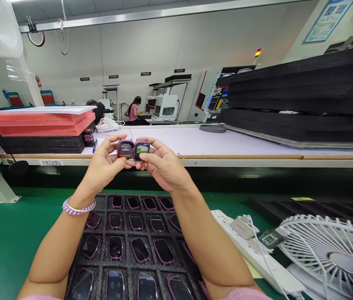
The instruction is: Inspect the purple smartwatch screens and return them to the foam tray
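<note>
My left hand (109, 158) is closed around the edges of a purple-framed smartwatch (125, 148) whose lit screen shows lines of text and a red strip. Beside it, my right hand (160, 162) grips a second purple smartwatch (141, 149), its screen lit with a green band; the thumb covers its lower edge. Both watches are held side by side, screens towards me, above the bench. Beneath my forearms lies a black foam tray (101, 266) with rows of similar purple watches, dark-screened, one per compartment. My right forearm hides part of the tray.
A white shelf (176, 137) runs behind my hands. Red and black foam sheets (41, 125) are stacked at left, large black foam trays (301, 96) at right. A white power strip (258, 254) and a white fan (333, 250) stand right on the green bench. Two people sit farther back.
</note>
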Available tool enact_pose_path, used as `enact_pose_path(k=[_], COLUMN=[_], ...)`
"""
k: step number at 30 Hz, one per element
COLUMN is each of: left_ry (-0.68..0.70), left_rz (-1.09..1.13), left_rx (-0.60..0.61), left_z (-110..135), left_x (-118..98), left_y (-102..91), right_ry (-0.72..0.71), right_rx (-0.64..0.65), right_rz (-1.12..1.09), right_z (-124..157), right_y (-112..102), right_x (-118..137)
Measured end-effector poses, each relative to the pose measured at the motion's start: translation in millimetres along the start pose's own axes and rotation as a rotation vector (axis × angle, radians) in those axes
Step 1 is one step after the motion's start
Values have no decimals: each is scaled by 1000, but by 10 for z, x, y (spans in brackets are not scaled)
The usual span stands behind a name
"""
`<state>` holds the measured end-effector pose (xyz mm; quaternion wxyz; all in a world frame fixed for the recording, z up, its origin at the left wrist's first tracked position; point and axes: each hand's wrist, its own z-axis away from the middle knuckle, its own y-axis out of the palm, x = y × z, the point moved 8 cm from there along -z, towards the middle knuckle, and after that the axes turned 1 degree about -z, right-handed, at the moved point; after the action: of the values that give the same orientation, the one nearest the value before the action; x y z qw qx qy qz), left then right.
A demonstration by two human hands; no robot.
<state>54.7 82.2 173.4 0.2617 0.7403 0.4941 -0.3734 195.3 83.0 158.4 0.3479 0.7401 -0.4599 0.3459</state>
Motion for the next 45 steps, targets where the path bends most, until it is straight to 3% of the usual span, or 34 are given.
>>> enact_pose_path(k=[12,33,45], left_ry=[48,-57,-38], left_rz=[-67,15,-33], left_rx=[-18,-36,-5], left_z=[-5,-43,-135], left_x=[-19,73,135], left_y=[12,-4,-54], right_ry=[-12,-66,-82], right_rx=[3,-26,17], right_rz=[31,45,85], right_z=[3,-22,-78], right_y=[6,-25,-67], right_x=[-5,-23,-74])
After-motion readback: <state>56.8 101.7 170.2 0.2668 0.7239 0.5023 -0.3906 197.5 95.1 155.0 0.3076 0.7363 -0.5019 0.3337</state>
